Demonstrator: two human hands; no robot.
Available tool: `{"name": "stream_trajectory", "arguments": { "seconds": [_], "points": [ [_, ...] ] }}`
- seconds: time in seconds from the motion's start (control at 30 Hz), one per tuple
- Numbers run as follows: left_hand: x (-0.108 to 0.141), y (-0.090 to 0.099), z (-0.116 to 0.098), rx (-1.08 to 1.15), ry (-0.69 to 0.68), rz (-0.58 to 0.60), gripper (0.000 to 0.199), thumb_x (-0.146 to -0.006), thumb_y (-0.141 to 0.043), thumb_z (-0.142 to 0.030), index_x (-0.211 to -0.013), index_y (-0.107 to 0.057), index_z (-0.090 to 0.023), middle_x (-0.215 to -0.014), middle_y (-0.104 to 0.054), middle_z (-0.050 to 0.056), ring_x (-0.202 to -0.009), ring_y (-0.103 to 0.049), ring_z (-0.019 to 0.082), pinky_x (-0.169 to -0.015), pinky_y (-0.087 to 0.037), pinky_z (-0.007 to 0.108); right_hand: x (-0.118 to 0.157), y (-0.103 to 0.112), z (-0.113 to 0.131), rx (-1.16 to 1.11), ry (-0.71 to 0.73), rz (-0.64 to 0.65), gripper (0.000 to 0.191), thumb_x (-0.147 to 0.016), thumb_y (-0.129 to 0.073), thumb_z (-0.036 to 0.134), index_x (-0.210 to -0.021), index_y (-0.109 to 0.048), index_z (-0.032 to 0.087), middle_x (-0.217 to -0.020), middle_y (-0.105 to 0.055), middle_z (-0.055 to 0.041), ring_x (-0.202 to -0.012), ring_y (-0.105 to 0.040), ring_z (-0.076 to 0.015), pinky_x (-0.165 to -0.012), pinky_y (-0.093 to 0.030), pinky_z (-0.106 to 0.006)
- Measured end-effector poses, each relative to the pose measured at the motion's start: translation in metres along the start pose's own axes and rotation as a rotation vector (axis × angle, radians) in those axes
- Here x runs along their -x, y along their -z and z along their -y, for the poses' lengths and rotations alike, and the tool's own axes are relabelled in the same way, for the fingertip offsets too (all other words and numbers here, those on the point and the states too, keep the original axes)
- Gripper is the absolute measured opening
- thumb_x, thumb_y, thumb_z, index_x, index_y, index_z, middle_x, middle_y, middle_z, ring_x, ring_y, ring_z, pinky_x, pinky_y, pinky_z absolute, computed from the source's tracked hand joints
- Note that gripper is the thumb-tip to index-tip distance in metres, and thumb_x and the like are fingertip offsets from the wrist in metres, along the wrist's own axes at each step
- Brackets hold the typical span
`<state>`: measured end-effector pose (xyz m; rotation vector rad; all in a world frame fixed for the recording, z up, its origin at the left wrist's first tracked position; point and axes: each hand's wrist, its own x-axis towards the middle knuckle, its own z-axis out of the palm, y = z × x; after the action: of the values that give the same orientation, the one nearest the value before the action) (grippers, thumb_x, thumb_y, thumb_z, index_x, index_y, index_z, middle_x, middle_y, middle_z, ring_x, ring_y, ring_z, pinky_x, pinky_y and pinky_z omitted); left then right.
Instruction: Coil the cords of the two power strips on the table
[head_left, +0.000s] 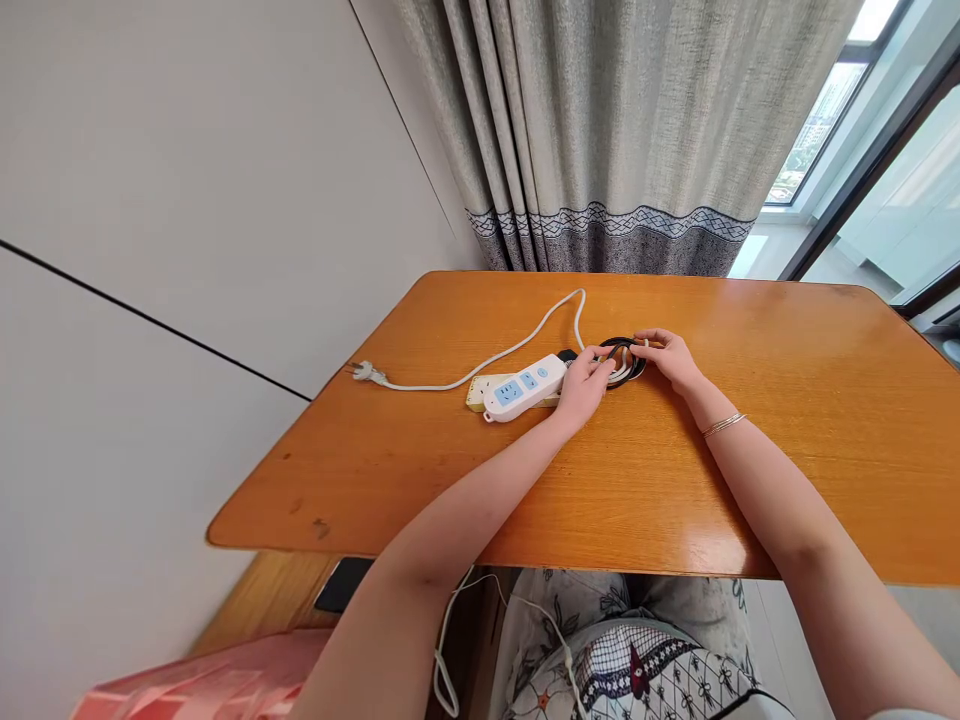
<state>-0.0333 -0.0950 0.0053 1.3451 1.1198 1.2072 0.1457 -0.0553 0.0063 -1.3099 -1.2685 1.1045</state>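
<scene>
Grey curtains [600,130] with a patterned dark band hang behind an orange wooden table [787,430], with a plain pale wall [187,200] to one side and a window [862,130] to the other.

From the head camera, both bare forearms reach out across the table to a small coil of cable [628,352], black and white strands wound together, lying flat on the wood near the middle of the far half. The left hand [586,380] rests on the near-left side of the coil, fingers curled over it and pinching the strands. The right hand [670,357] meets the coil from the right, its fingertips closed on the rim; a thin bracelet [723,424] sits on that wrist.

Just left of the left hand lies a white power strip [523,387] with blue sockets, stacked on top of what looks like a second, yellowish strip [480,390], though little of the lower one shows. A white cord [525,345] loops from near the coil out to the left, ending in a plug [365,372] close to the table's left edge.

Below the near edge, patterned fabric [637,660] covers the person's lap, and another white cable [450,640] dangles there.
</scene>
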Motion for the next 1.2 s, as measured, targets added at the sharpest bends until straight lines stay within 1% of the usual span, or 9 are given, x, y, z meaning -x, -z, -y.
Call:
{"name": "stream_trajectory", "arguments": {
  "seconds": [0.1,0.2,0.3,0.43,0.57,0.67,0.83,1.0,1.2],
  "points": [
    [0.005,0.002,-0.007,-0.036,-0.026,0.046,0.013,-0.088,-0.056,-0.021,-0.096,-0.065,-0.018,-0.052,-0.047,-0.008,-0.05,-0.045,0.011,-0.055,-0.036,0.023,-0.003,0.008,0.0,-0.045,-0.003,0.019,0.051,-0.055,-0.081,0.046,-0.094,-0.065,0.017,-0.087,-0.072,-0.0039,-0.074,-0.066,-0.0145,-0.076,-0.054,-0.031],
    [0.013,0.005,-0.017,-0.2,-0.225,0.117,0.011,-0.086,-0.058,-0.022,-0.078,-0.065,-0.018,-0.066,-0.06,-0.002,-0.067,-0.055,0.013,-0.067,-0.042,0.027,-0.005,0.013,-0.002,-0.059,0.02,0.005,0.049,-0.06,-0.078,0.052,-0.092,-0.062,0.018,-0.087,-0.072,-0.0044,-0.077,-0.066,-0.0151,-0.077,-0.055,-0.032],
    [0.017,0.007,-0.022,-0.34,-0.376,0.237,0.029,-0.09,-0.056,-0.03,-0.064,-0.06,-0.018,-0.072,-0.062,0.001,-0.073,-0.058,0.016,-0.073,-0.044,0.03,-0.004,0.012,-0.003,-0.023,0.065,-0.011,0.049,-0.065,-0.074,0.058,-0.091,-0.063,0.018,-0.08,-0.069,-0.0024,-0.074,-0.063,-0.0151,-0.076,-0.053,-0.032],
    [0.013,0.007,-0.019,-0.447,-0.31,0.254,0.038,-0.091,-0.053,-0.026,-0.054,-0.054,-0.018,-0.085,-0.066,0.005,-0.08,-0.062,0.017,-0.079,-0.049,0.032,0.003,0.001,-0.001,0.077,0.139,-0.022,0.048,-0.071,-0.07,0.062,-0.087,-0.068,0.017,-0.077,-0.066,-0.0014,-0.073,-0.058,-0.0154,-0.077,-0.05,-0.032],
    [0.007,0.007,-0.013,-0.517,-0.235,0.235,0.013,-0.082,-0.057,-0.012,-0.079,-0.069,-0.017,-0.111,-0.069,0.009,-0.102,-0.066,0.02,-0.091,-0.055,0.034,0.012,-0.008,0.005,0.353,0.293,-0.034,0.053,-0.072,-0.074,0.056,-0.106,-0.07,0.016,-0.103,-0.069,-0.008,-0.084,-0.061,-0.0185,-0.083,-0.051,-0.036],
    [0.008,0.007,-0.014,-0.593,-0.234,0.275,0.031,-0.081,-0.054,-0.009,-0.106,-0.071,-0.015,-0.131,-0.067,0.012,-0.123,-0.063,0.024,-0.108,-0.051,0.04,0.016,-0.009,0.011,0.508,0.285,-0.058,0.056,-0.074,-0.075,0.044,-0.12,-0.066,0.015,-0.121,-0.065,-0.0129,-0.091,-0.065,-0.0204,-0.087,-0.053,-0.037],
    [0.012,0.005,-0.02,-0.743,-0.183,0.354,0.056,-0.086,-0.049,-0.012,-0.141,-0.057,-0.007,-0.158,-0.048,0.017,-0.149,-0.042,0.027,-0.128,-0.028,0.044,0.021,-0.003,0.025,0.791,0.095,-0.062,0.051,-0.079,-0.071,0.029,-0.127,-0.063,0.013,-0.132,-0.061,-0.0166,-0.102,-0.068,-0.0232,-0.096,-0.053,-0.038],
    [0.01,0.004,-0.02,-0.753,-0.158,0.367,0.061,-0.087,-0.047,-0.015,-0.147,-0.051,-0.008,-0.161,-0.044,0.014,-0.151,-0.04,0.026,-0.126,-0.032,0.042,0.032,-0.007,0.044,1.122,0.08,-0.044,0.046,-0.09,-0.062,0.031,-0.132,-0.06,0.014,-0.129,-0.068,-0.0168,-0.119,-0.064,-0.0307,-0.099,-0.05,-0.04],
    [0.01,0.005,-0.016,-0.703,-0.147,0.348,0.062,-0.085,-0.049,-0.017,-0.147,-0.051,-0.011,-0.16,-0.046,0.014,-0.15,-0.041,0.027,-0.122,-0.038,0.044,0.038,-0.013,0.052,1.233,0.054,-0.073,0.053,-0.093,-0.058,0.032,-0.139,-0.051,0.007,-0.129,-0.067,-0.0235,-0.122,-0.063,-0.0338,-0.098,-0.049,-0.041]
  ]
}}
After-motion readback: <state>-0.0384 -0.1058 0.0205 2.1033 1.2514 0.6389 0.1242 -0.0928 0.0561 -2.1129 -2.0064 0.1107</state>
